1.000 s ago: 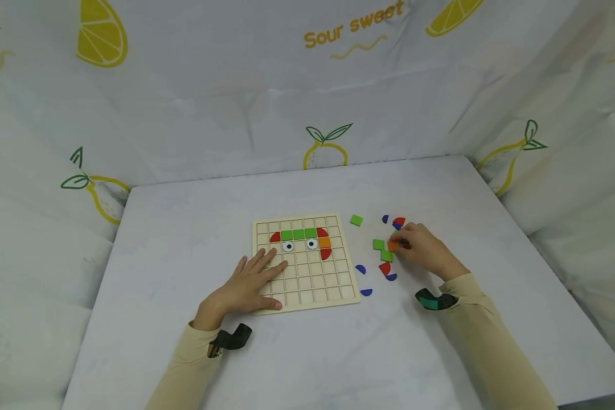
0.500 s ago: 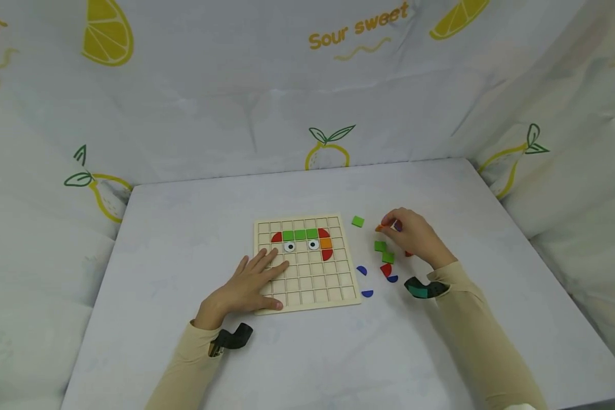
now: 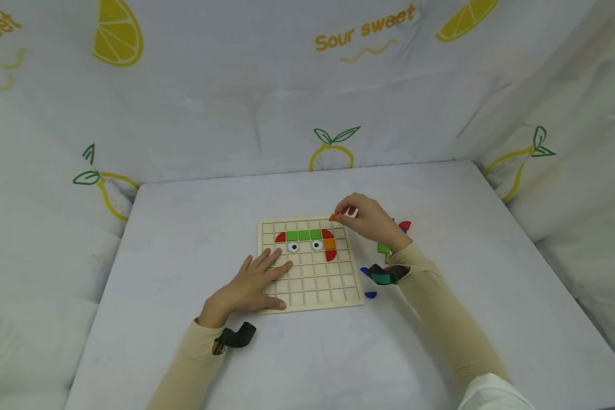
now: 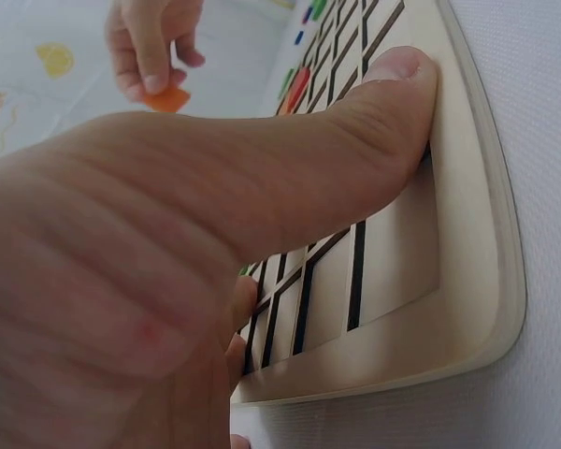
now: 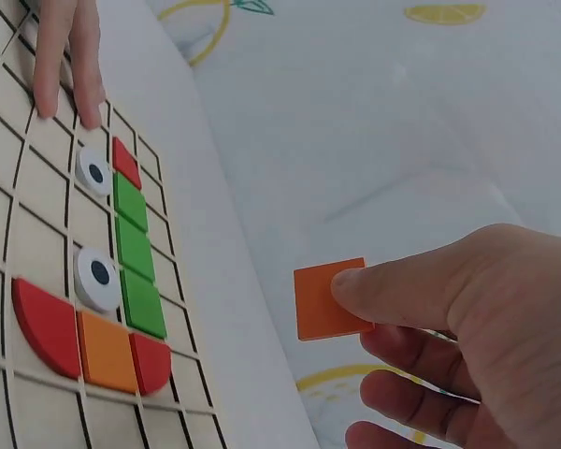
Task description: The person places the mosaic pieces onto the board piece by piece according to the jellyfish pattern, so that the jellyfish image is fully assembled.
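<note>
An orange square tile (image 5: 320, 304) is pinched between the thumb and fingers of my right hand (image 3: 367, 219), above the far right corner of the wooden grid board (image 3: 311, 285). Fingers spread, my left hand (image 3: 251, 285) rests flat on the board's left side; its thumb (image 4: 393, 94) lies on the near rim. Set in the grid are a row of green squares (image 5: 134, 245), red quarter-round tiles (image 5: 47, 327), one orange square (image 5: 107, 351) and two round eye pieces (image 5: 95, 279).
Right of the board lie loose pieces, partly hidden by the right arm: green squares (image 3: 383, 249), a red quarter-round (image 3: 405, 225) and blue half-rounds (image 3: 371, 295). A white cloth with lemon prints (image 3: 256, 85) hangs behind the white table (image 3: 195, 216).
My right hand has lifted the orange tile from the loose pieces and carried it left to the board's far right corner. My left hand stays on the board.
</note>
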`<state>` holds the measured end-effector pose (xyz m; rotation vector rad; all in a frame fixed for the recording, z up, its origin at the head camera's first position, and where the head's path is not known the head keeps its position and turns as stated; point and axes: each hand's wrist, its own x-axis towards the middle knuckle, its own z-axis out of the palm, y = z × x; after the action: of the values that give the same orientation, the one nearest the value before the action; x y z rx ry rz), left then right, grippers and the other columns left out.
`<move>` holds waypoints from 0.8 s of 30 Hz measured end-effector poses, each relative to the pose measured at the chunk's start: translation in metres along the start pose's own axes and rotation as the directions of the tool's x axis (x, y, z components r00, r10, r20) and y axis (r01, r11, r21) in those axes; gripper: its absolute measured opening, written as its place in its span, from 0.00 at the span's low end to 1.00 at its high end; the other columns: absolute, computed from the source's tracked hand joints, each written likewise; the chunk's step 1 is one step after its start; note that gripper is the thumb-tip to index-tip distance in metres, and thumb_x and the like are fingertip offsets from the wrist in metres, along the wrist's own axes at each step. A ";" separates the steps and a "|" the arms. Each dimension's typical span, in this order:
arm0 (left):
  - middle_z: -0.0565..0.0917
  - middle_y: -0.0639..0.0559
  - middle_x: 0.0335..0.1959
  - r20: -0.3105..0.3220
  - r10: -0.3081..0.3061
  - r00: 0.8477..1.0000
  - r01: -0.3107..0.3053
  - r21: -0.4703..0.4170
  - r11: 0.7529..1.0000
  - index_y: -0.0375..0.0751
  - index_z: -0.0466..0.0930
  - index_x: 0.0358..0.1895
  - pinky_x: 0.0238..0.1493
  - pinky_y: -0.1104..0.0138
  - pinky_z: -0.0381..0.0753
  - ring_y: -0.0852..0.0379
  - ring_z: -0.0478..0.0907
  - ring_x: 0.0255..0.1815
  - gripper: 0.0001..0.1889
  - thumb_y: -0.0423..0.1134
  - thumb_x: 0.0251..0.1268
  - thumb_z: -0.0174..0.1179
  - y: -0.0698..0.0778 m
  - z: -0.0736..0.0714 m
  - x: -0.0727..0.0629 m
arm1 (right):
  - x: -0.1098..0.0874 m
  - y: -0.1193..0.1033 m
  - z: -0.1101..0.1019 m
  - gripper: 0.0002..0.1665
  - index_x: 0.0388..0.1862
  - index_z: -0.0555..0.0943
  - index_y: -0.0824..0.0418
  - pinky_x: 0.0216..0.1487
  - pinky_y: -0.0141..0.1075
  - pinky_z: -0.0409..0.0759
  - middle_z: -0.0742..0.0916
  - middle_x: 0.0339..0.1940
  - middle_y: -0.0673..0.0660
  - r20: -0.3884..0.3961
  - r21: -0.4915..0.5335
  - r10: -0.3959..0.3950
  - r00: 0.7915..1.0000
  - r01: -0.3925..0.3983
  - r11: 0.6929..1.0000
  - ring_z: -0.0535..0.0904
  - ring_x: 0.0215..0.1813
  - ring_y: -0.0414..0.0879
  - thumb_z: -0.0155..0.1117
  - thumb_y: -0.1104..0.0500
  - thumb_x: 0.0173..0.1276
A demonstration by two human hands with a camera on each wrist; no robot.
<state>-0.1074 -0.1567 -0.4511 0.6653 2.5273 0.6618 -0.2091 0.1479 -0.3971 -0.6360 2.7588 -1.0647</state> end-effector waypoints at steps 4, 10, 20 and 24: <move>0.44 0.44 0.85 0.002 0.002 1.000 -0.003 0.013 1.000 0.52 0.58 0.80 0.81 0.36 0.33 0.39 0.34 0.86 0.48 0.56 0.59 0.71 -0.002 0.000 0.000 | 0.012 -0.016 0.016 0.07 0.47 0.82 0.59 0.42 0.38 0.78 0.84 0.44 0.55 0.047 0.030 -0.016 0.999 0.015 0.999 0.76 0.45 0.50 0.63 0.59 0.74; 0.40 0.42 0.85 0.005 0.003 1.000 -0.003 -0.002 1.000 0.53 0.58 0.80 0.81 0.37 0.33 0.39 0.33 0.86 0.47 0.56 0.59 0.71 -0.002 -0.001 -0.001 | 0.027 -0.036 0.035 0.07 0.47 0.84 0.59 0.41 0.36 0.79 0.85 0.43 0.54 0.110 0.069 -0.097 0.989 0.090 0.994 0.77 0.43 0.48 0.64 0.58 0.74; 0.32 0.39 0.85 -0.004 0.016 1.000 -0.016 -0.012 1.000 0.53 0.59 0.80 0.81 0.37 0.32 0.39 0.30 0.86 0.46 0.56 0.60 0.71 -0.003 -0.001 -0.002 | 0.044 -0.051 0.064 0.10 0.50 0.84 0.58 0.45 0.35 0.78 0.86 0.45 0.53 0.239 0.076 -0.111 0.965 0.095 0.993 0.77 0.45 0.46 0.64 0.56 0.75; 0.33 0.37 0.84 -0.001 0.026 1.000 -0.026 -0.011 1.000 0.52 0.59 0.80 0.81 0.36 0.32 0.38 0.31 0.86 0.46 0.56 0.60 0.70 -0.003 -0.002 -0.003 | 0.050 -0.050 0.077 0.09 0.49 0.84 0.57 0.44 0.34 0.78 0.87 0.46 0.53 0.285 0.058 -0.086 0.955 0.073 0.996 0.78 0.43 0.44 0.63 0.55 0.75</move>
<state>-0.1068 -0.1613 -0.4500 0.6952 2.5176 0.6848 -0.2179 0.0463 -0.4193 -0.8295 2.4707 -0.9616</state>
